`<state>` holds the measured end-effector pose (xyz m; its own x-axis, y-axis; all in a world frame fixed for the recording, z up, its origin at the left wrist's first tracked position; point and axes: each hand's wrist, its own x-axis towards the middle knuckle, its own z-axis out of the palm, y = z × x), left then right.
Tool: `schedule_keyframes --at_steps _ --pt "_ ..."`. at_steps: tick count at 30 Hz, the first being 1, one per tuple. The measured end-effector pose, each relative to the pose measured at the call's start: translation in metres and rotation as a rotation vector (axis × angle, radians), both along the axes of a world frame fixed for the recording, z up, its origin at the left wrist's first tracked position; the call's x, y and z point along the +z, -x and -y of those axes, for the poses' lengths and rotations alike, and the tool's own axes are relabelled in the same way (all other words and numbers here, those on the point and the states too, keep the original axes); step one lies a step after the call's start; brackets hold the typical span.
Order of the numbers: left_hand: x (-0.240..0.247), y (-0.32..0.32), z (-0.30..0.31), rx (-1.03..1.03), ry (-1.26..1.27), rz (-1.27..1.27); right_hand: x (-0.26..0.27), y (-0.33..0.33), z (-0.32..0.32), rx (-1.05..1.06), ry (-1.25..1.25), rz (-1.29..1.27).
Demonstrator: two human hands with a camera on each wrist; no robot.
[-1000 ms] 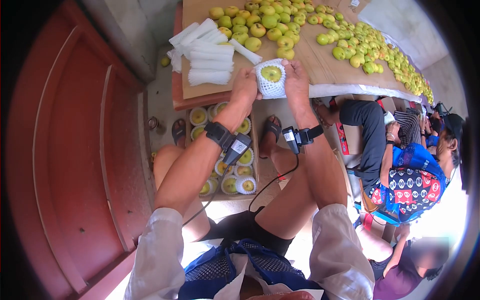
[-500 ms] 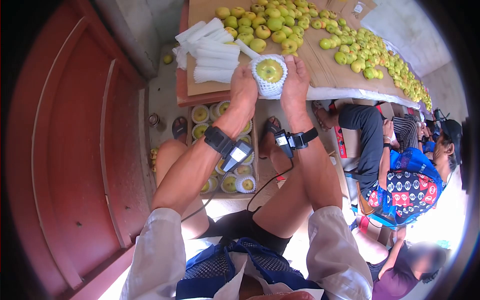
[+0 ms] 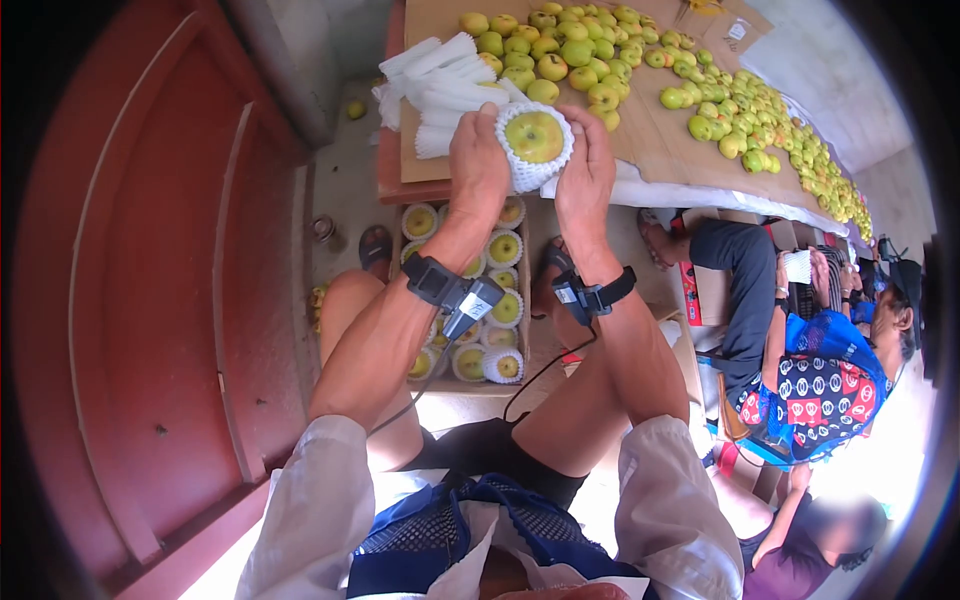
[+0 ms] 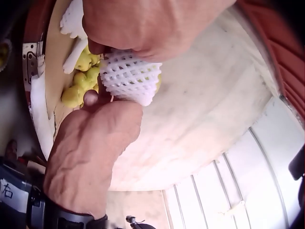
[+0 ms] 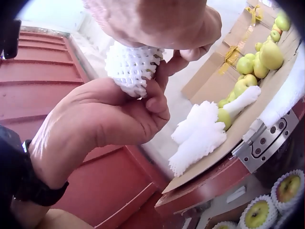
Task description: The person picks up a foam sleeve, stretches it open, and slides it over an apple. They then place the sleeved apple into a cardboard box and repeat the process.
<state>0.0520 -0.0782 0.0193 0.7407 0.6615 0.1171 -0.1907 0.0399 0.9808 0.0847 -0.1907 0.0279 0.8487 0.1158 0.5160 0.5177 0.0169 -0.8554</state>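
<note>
Between both hands, just in front of the table edge, is a yellow-green apple (image 3: 535,136) in a white foam net sleeve (image 3: 521,178). One end of the apple faces up through the sleeve's mouth. My left hand (image 3: 478,165) grips its left side, the thumb near the rim. The right hand (image 3: 587,170) holds the opposite side. In the left wrist view the sleeve (image 4: 129,76) wraps most of the fruit. Curled fingers of the left hand (image 5: 112,112) show under the sleeve (image 5: 131,69) in the right wrist view.
Flat foam sleeves (image 3: 440,85) lie stacked on the cardboard-covered table (image 3: 655,135), beside many loose apples (image 3: 575,50). Below, between the legs, stands a box of sleeved apples (image 3: 505,308). A red door (image 3: 170,300) is at left; other people (image 3: 820,380) sit at right.
The head view has shifted, so the table sits further right. The sleeved apple has tilted and come closer, showing more of its end. A neighbouring person's hands now show a white sleeve.
</note>
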Motion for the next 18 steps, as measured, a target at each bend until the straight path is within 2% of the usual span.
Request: schedule_keyframes --at_steps 6,9,12,15,18 --pt "0.014 0.012 -0.012 -0.031 0.087 0.041 -0.011 0.006 -0.004 0.07 -0.007 -0.015" --pt "0.021 0.019 -0.016 -0.075 0.102 -0.028 -0.011 0.004 0.002 -0.054 0.211 0.177" --pt "0.02 0.022 -0.019 -0.095 0.082 -0.055 -0.005 0.003 0.009 -0.066 0.33 0.234" --pt "0.018 0.023 -0.023 -0.09 0.02 -0.072 -0.005 0.0 0.013 0.181 0.154 -0.012" --pt "0.002 0.011 -0.04 -0.076 -0.085 -0.116 0.006 -0.003 0.024 0.428 -0.011 -0.449"
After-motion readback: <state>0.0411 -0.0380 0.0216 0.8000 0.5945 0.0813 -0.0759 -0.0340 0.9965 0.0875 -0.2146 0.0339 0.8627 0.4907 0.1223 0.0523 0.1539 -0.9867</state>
